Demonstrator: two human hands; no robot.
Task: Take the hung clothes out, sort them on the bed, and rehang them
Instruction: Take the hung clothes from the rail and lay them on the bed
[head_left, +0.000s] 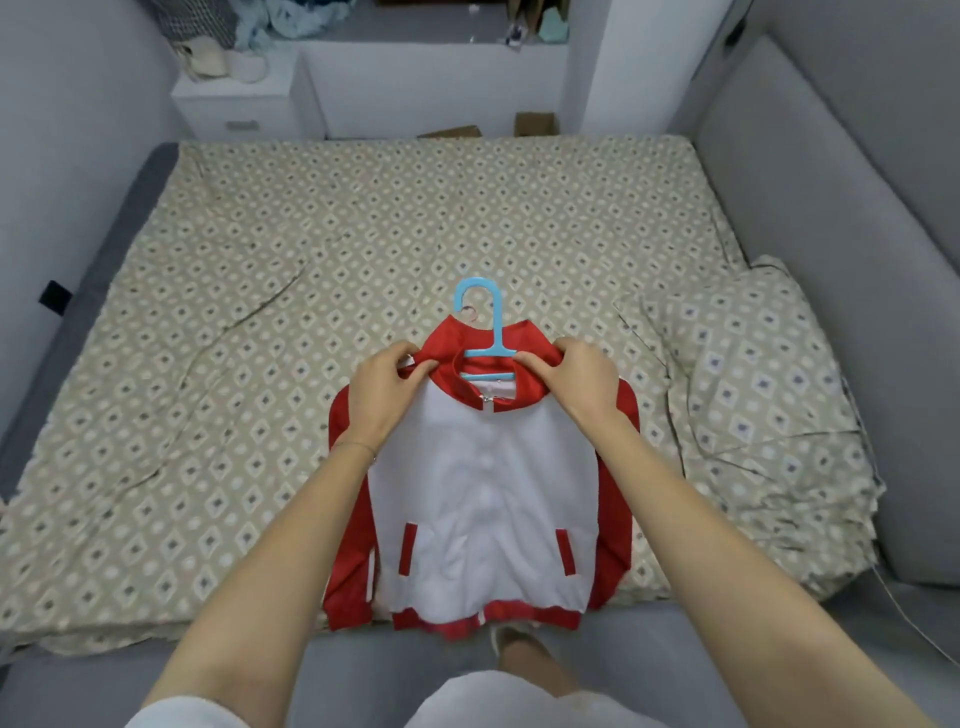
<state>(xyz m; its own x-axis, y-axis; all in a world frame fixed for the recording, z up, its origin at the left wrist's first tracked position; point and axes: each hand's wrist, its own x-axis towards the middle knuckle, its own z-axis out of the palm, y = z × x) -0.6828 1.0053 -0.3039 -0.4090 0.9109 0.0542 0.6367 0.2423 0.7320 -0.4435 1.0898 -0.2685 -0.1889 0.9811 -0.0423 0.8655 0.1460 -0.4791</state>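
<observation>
A small white jacket with red sleeves, collar and hem lies front-up on the bed, near its front edge. A light blue plastic hanger sits inside the neck, its hook pointing away from me. My left hand pinches the red collar on the left side. My right hand pinches the collar on the right, next to the hanger's bar. The hanger's shoulders are hidden under the cloth.
The bed has a beige diamond-patterned sheet. A pillow in the same cloth lies at the right. Grey padded walls stand at both sides. A white cabinet and shelf stand beyond the bed's far end.
</observation>
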